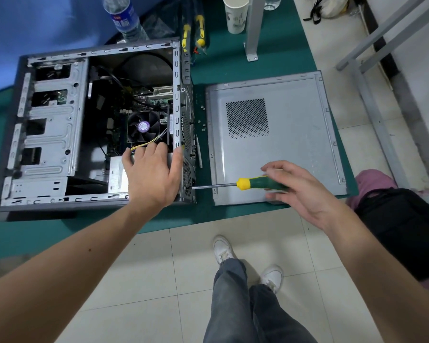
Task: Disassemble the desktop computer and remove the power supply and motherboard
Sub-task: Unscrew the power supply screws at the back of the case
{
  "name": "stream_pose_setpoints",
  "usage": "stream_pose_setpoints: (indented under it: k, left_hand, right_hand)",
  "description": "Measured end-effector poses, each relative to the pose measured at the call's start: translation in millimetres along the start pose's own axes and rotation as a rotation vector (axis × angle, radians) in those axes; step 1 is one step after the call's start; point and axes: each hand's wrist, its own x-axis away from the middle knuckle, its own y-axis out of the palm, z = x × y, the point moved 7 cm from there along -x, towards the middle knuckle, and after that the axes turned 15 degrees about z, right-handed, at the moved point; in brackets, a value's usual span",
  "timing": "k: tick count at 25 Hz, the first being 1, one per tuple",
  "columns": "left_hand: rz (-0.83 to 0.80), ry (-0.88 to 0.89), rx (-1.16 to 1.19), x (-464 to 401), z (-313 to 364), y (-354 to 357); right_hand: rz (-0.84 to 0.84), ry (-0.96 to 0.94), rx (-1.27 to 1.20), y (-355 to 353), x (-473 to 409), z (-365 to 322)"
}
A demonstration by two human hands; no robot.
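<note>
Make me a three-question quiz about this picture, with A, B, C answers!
1. Where is the side panel?
A. on the case
B. flat on the mat, right of the case
C. on the floor

2. What colour is the screwdriver handle?
A. red
B. blue
C. green and yellow

3. What is the left hand doing?
A. resting on the power supply
B. holding a cup
C. hanging down

Answers: 1 B, it lies beside the open case. 2 C, green grip, yellow collar. 3 A, fingers spread inside the case.
</note>
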Motion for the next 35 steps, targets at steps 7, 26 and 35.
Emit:
stream_pose_setpoints:
  k: [7, 26, 35]
  left_hand:
    - [-0.023, -0.008, 0.003, 1.4, 0.0, 0.2]
    - [0.035, -0.005, 0.282, 2.3, 2.7, -12.5]
    - [-0.268, 0.514, 0.074, 20.8, 27.6, -38.4]
  right_hand:
    - [0.022, -0.006, -0.178, -3.2, 0.7, -1.1]
    - [0.194, -0.025, 0.021, -4.8, 5.4, -4.5]
    - [0.221, -0.026, 0.286, -5.6, 16.2, -3.1]
